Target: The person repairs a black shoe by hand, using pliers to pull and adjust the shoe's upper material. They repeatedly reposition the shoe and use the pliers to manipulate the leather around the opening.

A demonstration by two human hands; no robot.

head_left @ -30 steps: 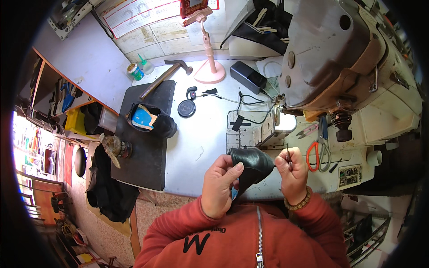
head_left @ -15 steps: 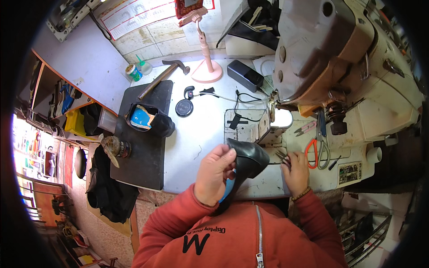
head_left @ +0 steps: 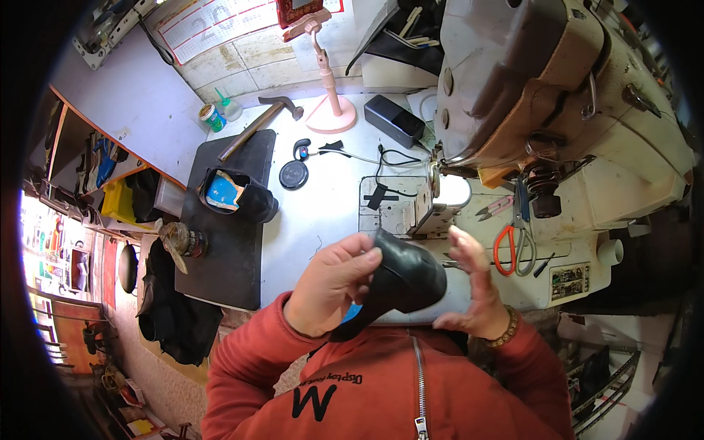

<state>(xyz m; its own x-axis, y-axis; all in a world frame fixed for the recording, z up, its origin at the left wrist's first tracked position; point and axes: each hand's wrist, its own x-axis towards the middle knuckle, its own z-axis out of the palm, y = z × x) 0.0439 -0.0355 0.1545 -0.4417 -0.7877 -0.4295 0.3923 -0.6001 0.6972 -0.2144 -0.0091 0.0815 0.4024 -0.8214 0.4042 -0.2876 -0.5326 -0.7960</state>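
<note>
Pinched between the thumb and fingers of my left hand is a black leather shoe upper. It hangs in front of my chest over the near edge of the table, and a patch of its blue lining shows below my fingers. Just right of it, my right hand is raised with thumb and fingers spread, holding nothing. Behind those fingers, a thin metal tool lies on the table, mostly hidden. A second black shoe upper with a blue lining sits on the dark mat to the left.
A sewing machine fills the right side. Orange-handled scissors and pink-handled snips lie below it. On the left are a dark mat, a hammer and a jar. A pink stand and a black box stand farther back.
My right hand has let go of the metal tool on the table, lifted and spread open. The shoe upper has turned slightly and come a little lower. The whole view has shifted slightly.
</note>
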